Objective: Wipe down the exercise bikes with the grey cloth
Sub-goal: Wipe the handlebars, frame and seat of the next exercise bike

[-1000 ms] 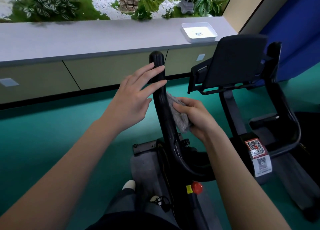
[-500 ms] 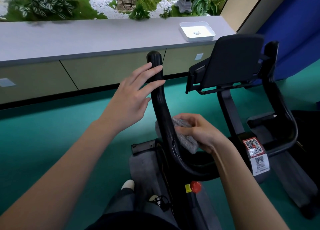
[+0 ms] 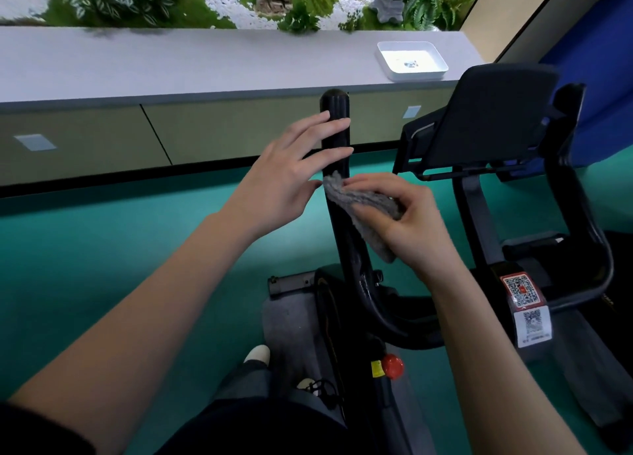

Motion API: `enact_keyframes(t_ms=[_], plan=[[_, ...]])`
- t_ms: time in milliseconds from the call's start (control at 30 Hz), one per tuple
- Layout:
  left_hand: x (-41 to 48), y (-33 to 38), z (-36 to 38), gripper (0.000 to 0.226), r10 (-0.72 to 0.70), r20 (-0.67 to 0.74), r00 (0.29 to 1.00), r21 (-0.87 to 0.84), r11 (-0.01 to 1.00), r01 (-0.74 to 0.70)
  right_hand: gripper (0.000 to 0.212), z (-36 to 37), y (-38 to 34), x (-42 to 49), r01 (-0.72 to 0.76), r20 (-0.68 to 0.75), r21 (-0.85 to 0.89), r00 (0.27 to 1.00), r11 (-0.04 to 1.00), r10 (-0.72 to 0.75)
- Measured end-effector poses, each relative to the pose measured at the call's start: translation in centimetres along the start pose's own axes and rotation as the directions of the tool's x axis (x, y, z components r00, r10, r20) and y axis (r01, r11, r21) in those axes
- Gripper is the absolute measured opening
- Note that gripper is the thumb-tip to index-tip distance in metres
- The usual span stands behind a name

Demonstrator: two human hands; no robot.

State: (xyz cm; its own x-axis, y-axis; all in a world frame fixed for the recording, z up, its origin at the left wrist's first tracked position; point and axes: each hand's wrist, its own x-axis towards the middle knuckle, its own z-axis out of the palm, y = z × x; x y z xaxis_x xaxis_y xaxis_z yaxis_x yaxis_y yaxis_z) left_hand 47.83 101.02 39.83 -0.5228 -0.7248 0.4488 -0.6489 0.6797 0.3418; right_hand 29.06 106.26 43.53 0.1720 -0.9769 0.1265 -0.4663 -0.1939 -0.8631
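Note:
A black exercise bike stands in front of me, its curved left handlebar (image 3: 335, 112) rising up the middle of the view. My left hand (image 3: 287, 174) rests on the upper bar with straight, spread fingers. My right hand (image 3: 407, 218) grips the grey cloth (image 3: 356, 208) and presses it against the bar just below my left hand. The bike's black console (image 3: 493, 119) sits to the right, with the right handlebar (image 3: 575, 187) behind it. A red knob (image 3: 393, 366) shows low on the frame.
A long grey counter (image 3: 205, 64) with cabinet doors runs across the back, holding a white tray (image 3: 411, 61). Plants and white gravel lie beyond it. QR stickers (image 3: 524, 304) mark the bike post. The floor (image 3: 102, 249) is teal; a blue wall stands at the right.
My right hand has slid the cloth up the handlebar, from the lower curve to just under my left hand. My left hand stays on the bar.

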Motion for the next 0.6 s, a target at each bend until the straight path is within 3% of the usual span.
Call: enact_keyframes(t_ms=[200,400,500,600], plan=[[0.0,-0.5,0.0,0.05,0.034,-0.008,0.999,0.011,0.999,-0.034,0.022,0.1,0.0,-1.2,0.05,0.103,-0.118,0.994,0.992,-0.038],[0.1,-0.9,0.1,0.05,0.053,-0.007,0.999,-0.004,0.999,-0.053,0.02,-1.2,-0.9,-1.3,-0.017,0.153,-0.147,0.987,0.989,0.04],[0.4,-1.4,-0.2,0.051,0.108,0.016,0.994,0.031,0.994,-0.109,0.017,-1.1,-2.5,1.3,0.095,0.193,-0.27,0.98,0.958,-0.042],[0.6,-1.8,-0.5,0.051,0.153,0.035,0.988,0.085,0.984,-0.156,0.015,0.0,-3.4,3.1,0.245,0.359,-0.493,0.932,0.835,-0.061]])
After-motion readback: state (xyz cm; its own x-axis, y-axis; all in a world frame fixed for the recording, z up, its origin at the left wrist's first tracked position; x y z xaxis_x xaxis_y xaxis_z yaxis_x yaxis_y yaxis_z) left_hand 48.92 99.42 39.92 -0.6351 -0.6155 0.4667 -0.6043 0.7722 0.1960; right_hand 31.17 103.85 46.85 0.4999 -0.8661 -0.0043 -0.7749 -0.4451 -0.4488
